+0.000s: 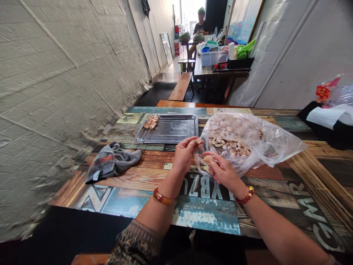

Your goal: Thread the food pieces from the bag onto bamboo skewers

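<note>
In front of me, my left hand [186, 152] pinches a small pinkish-brown food piece [198, 141] between thumb and fingertips. Just to its right and lower, my right hand [224, 171] is closed around what looks like a thin bamboo skewer, with a pale yellowish piece [209, 158] at its fingertips. Both hands are at the near left edge of a clear plastic bag [275, 147], partly over it. Many small pale and brown food pieces [233, 148] lie inside the bag; their exact kind is hard to tell.
A metal tray [176, 129] behind my left hand bears several loaded skewers [151, 122] at its left end. A grey cloth [114, 160] lies at the left, and a bundle of bamboo sticks [320, 180] at the right. Farther back are a bench [181, 86], a plastic bin [213, 57] and a seated person [200, 27].
</note>
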`<state>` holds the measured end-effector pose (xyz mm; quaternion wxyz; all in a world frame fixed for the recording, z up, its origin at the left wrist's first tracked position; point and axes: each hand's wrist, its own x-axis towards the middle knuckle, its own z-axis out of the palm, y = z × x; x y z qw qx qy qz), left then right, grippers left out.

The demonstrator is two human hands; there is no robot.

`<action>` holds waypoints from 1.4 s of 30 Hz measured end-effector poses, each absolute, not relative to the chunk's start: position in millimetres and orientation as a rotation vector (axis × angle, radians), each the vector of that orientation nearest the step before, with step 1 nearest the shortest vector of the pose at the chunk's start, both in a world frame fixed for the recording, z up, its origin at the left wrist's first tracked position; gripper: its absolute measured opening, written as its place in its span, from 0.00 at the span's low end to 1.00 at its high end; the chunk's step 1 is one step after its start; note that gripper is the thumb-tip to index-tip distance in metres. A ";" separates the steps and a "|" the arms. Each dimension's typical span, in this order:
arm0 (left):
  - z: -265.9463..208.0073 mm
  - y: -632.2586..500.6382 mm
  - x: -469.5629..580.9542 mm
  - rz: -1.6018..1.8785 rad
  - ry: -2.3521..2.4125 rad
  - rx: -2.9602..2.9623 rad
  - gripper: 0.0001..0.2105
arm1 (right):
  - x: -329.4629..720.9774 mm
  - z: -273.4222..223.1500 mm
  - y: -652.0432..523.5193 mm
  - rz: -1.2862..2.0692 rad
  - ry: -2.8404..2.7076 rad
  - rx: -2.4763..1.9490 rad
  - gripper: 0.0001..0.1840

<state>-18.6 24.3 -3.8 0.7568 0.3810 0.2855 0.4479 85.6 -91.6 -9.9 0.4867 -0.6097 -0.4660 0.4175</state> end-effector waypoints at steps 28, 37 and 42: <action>-7.4 24.0 -13.5 1.087 0.713 1.009 0.10 | 81.7 -12.2 -88.6 0.897 -1.124 -1.500 0.21; -0.2 24.0 -17.5 0.992 0.598 0.829 0.14 | 82.1 -19.7 -89.1 0.894 -1.193 -1.472 0.20; -1.9 24.2 -19.8 0.871 0.578 0.862 0.17 | 82.6 -16.5 -90.5 0.890 -1.198 -1.474 0.20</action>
